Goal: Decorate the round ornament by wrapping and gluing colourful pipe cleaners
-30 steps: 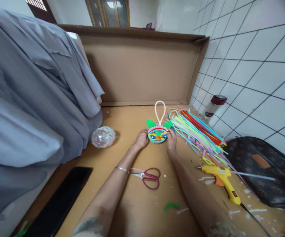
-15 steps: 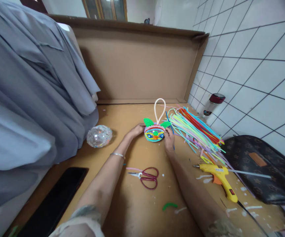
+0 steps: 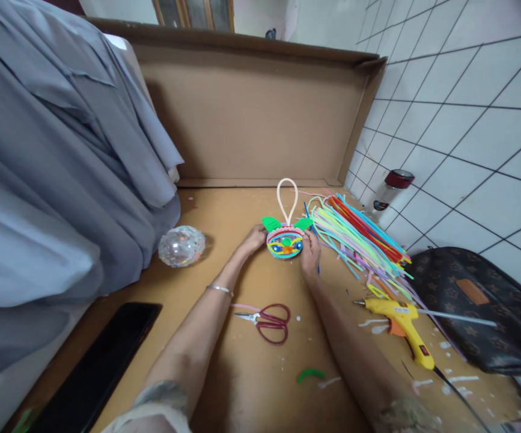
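Note:
A small round ornament (image 3: 285, 243) with a colourful face, two green leaf-shaped ears and a white loop (image 3: 288, 201) on top is held upright between my hands. My left hand (image 3: 255, 238) grips its left edge, and my right hand (image 3: 310, 251) grips the right edge. Nearer to me, scissors (image 3: 269, 323) with dark red handles lie on the brown table (image 3: 260, 385), blades pointing left. A curved green piece (image 3: 310, 375) rests below them. Left of my left hand sits a clear ball (image 3: 181, 246) with coloured specks.
At the right lie many pipe cleaners (image 3: 354, 231), a yellow glue gun (image 3: 404, 325) with its cord and a dark bag (image 3: 481, 307). A bottle (image 3: 390, 192) stands by the tiled wall. A black phone (image 3: 98, 367) and grey cloth (image 3: 62, 150) are at the left; cardboard (image 3: 251, 114) rises behind.
The ornament has turned slightly between my hands, and its white loop has shifted a little to the left. Both hands keep hold of it.

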The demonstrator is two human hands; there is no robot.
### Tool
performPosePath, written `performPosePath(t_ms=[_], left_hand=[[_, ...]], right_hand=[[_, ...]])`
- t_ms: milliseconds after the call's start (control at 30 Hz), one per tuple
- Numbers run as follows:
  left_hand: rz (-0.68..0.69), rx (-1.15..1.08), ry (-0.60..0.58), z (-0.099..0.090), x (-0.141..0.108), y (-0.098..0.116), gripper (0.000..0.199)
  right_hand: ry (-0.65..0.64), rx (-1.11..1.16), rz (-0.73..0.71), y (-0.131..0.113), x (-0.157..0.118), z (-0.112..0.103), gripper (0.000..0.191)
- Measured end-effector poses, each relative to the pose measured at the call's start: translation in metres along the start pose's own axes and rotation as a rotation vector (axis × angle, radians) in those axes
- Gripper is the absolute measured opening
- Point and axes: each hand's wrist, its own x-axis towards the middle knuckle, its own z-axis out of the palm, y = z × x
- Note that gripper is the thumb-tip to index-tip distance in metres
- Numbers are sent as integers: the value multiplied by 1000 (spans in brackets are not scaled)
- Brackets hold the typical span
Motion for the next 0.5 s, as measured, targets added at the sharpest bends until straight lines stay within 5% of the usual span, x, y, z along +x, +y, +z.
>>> performPosePath(t_ms=[500], left_hand=[[-9, -282, 142, -8, -35, 6, 30]], right_hand=[[-1, 84, 39, -3, 0, 2, 46]])
